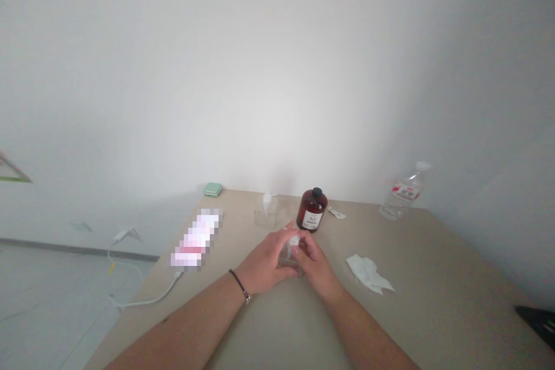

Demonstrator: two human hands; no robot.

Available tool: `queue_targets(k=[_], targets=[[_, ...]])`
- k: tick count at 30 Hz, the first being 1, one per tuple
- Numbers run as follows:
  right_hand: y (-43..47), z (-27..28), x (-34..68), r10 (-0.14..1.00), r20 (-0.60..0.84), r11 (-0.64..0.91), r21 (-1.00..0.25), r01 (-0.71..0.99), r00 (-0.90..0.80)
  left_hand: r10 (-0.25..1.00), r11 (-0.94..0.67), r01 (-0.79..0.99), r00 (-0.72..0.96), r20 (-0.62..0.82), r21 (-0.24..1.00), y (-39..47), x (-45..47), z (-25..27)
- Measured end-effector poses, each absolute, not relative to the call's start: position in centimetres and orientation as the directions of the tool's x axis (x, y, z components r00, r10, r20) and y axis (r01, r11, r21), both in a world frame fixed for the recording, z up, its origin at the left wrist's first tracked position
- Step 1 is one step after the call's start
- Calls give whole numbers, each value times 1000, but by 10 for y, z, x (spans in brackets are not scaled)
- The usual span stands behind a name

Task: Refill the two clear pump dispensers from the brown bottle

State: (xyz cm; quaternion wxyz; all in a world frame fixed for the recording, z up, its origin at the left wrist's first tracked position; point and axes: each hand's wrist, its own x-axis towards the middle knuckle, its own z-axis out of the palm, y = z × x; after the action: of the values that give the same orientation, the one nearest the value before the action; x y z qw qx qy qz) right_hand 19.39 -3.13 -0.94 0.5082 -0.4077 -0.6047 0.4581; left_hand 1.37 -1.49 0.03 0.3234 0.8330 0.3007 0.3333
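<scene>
Both of my hands are wrapped round a small clear pump bottle [288, 255] standing on the table. My left hand [263, 261] closes on its left side. My right hand [318, 265] grips it from the right, with the thumb by the whitish pump top. Fingers cover much of the bottle. Just behind stands a brown bottle [313, 212] with a black cap and white label. Another clear, square bottle with a white pump [266, 212] is at the back, left of the brown one.
A crumpled tissue [367, 273] lies right of my hands, a small white scrap [336, 213] behind it. The water bottle [402, 193] stands at the back right. On the left are a phone [197, 238] with a white cable [147, 302] and a green case [213, 189].
</scene>
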Motion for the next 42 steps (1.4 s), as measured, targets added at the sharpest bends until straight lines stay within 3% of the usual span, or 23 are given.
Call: queue_targets(k=[4,10,22,31,38,42], targets=[[-32,-8,194,940,307,317,-947,51,-148,708,-623,275,597,379,732,-14,13,-1],[-30,-9,194,962,232,237,-971,18,-145,687,-650,266,606,401,712,-14,12,0],[-28,-16,196,957,238,243,-970,8,-166,673,-671,255,602,429,696,-12,12,-1],[-27,-12,198,936,326,341,-933,114,-130,659,-687,242,605,447,685,-10,12,-1],[-26,-14,195,954,257,264,-964,28,-152,650,-685,226,619,440,693,-11,11,5],[-24,-13,195,949,294,306,-946,105,-112,650,-681,214,618,443,701,-8,11,4]])
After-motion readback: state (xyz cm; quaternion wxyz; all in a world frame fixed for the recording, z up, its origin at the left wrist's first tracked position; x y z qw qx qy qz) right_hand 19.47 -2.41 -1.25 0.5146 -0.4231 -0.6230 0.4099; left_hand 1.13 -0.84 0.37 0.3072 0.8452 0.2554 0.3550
